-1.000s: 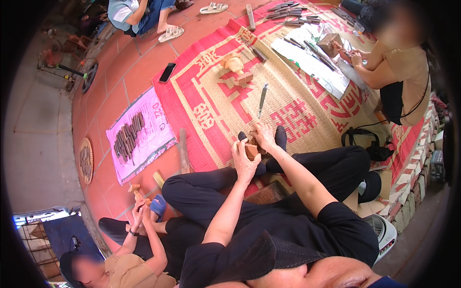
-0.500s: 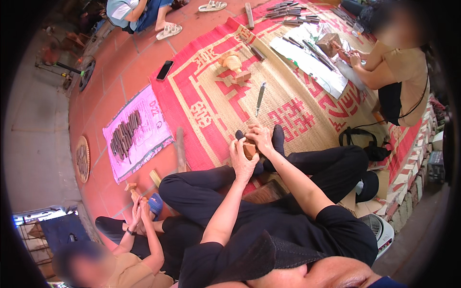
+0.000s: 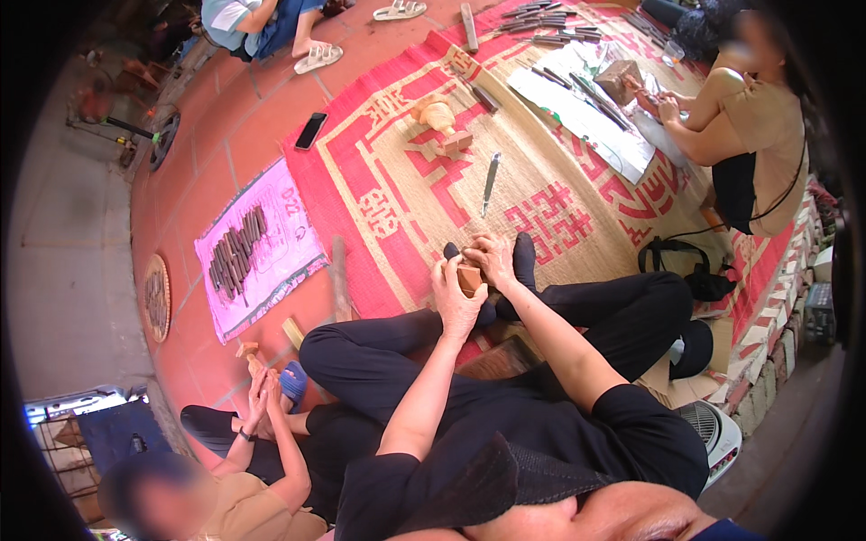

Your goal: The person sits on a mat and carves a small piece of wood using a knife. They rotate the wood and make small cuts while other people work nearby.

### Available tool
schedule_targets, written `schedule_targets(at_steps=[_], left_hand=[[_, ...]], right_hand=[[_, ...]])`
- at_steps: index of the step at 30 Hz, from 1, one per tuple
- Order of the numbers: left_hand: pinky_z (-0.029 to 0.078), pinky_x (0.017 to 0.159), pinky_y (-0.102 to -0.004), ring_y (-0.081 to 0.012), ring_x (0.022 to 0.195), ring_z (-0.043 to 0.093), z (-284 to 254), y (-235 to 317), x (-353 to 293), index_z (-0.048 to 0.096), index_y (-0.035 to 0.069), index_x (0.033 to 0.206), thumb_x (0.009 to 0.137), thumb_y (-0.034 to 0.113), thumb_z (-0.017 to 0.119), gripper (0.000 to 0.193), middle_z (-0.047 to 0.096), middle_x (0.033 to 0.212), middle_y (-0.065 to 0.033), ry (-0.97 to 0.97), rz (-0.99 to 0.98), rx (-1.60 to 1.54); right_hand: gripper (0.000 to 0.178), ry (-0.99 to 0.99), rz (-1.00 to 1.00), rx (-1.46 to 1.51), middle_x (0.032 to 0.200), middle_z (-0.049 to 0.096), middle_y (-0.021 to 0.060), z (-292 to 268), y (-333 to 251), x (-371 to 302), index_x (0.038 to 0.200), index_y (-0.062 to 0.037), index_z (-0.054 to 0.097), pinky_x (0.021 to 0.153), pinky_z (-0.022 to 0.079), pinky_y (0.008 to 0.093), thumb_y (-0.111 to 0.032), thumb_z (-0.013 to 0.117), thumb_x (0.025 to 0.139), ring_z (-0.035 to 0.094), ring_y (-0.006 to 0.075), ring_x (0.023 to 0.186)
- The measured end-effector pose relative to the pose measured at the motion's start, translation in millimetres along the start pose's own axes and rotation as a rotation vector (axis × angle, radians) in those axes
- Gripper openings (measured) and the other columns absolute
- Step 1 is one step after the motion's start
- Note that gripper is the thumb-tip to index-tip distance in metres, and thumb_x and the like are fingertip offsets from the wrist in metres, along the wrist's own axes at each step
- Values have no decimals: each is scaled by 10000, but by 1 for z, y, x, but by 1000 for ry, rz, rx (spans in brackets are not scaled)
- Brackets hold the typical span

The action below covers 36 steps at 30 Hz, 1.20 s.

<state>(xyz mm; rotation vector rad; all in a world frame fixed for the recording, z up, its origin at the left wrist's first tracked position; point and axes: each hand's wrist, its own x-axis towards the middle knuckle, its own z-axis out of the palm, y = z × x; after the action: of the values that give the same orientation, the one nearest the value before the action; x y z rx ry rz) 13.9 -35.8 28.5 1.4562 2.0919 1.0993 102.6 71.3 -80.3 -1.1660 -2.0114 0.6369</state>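
Observation:
Between my crossed legs I hold a small brown wooden piece (image 3: 470, 280) with a flat, squared end turned toward me. My left hand (image 3: 456, 299) wraps round its near left side. My right hand (image 3: 492, 260) has its fingers curled over the far end, which they hide; whether a small tool is in them too I cannot make out. Just beyond my feet a slim pointed tool (image 3: 490, 185) lies on the woven mat (image 3: 397, 243). Farther off on the mat rests a pale wood carving (image 3: 437, 115) with a square base (image 3: 457, 142).
A phone (image 3: 310, 132) lies at the mat's left edge. Dark tools cover a pink sheet (image 3: 300, 236); more lie on a white sheet (image 3: 591, 135). One co-worker (image 3: 758, 135) sits at right; another (image 3: 262, 433), at lower left, holds a wooden piece. A wooden strip (image 3: 340, 279) lies by my knee.
My hands stay in nearly the same place round the wooden piece, with only a slight shift of the fingers. The co-worker at right has moved their head.

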Motion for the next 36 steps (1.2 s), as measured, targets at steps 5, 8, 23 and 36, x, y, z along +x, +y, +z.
schedule_targets(at_steps=[5,8,23,36], left_hand=[[421,992,-440,-348,1185,456,-4,-1,-4,426,117,1317,676,186,765,729,386,1285,-176,-13,1,-6],[424,988,-440,-351,1176,465,1,-7,-5,425,118,1318,677,182,764,727,387,1286,-177,25,-1,25],[425,981,-447,-353,1179,467,-1,-5,-2,430,118,1310,671,197,772,729,394,1282,-175,21,0,22],[408,990,-451,-364,1183,447,0,-1,-5,428,118,1307,662,186,770,733,382,1290,-188,10,2,29]], right_hand=[[138,-46,207,49,907,646,22,-4,7,19,684,-140,674,797,406,407,-270,722,689,578,265,891],[121,-14,-73,13,1038,651,61,-11,-24,10,718,-89,669,807,419,417,-206,699,715,587,275,943],[170,-63,-103,-98,967,672,-6,-8,-14,4,798,-196,741,857,419,387,-329,673,716,581,226,998],[111,-234,28,-151,1009,669,-22,3,3,11,732,-203,741,946,352,425,-291,685,697,555,223,1068]])
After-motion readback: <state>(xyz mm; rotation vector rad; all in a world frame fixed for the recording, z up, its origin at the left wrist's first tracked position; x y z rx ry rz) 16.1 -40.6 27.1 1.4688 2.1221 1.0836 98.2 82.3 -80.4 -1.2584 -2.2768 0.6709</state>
